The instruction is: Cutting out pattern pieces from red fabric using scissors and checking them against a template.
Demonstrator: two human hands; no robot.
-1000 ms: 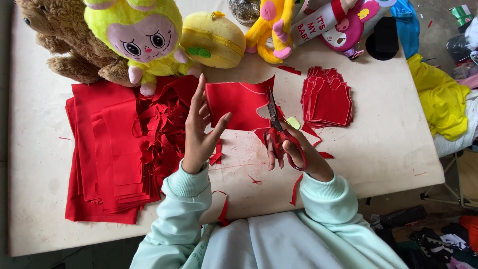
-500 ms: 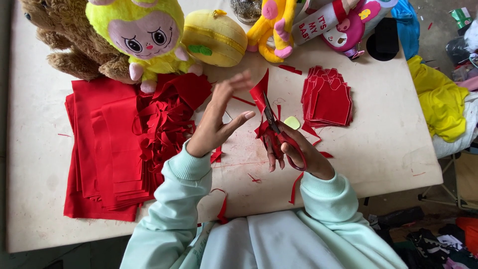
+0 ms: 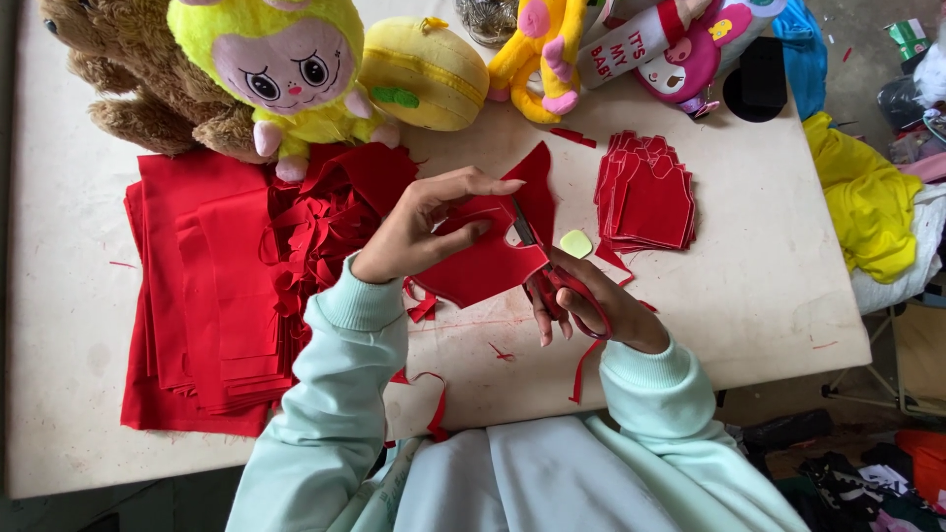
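Pale tabletop [image 3: 749, 296] carries plush toys at twelve o'clock, a stack of red fabric sheets [image 3: 197, 286] at nine and a pile of cut red pieces [image 3: 645, 192] at two. At centre, the left hand [image 3: 419, 232] pinches a red fabric piece [image 3: 483, 261] between thumb and fingers, while the right hand [image 3: 581, 305], at four o'clock from it, has its fingers curled through red-handled scissors [image 3: 537, 261], blades seemingly partly open in the cloth. A clean cut likely needs the fabric held taut and turned into the blades.

One head-worn view — looking steeply down, close over the table [image 3: 788, 296].
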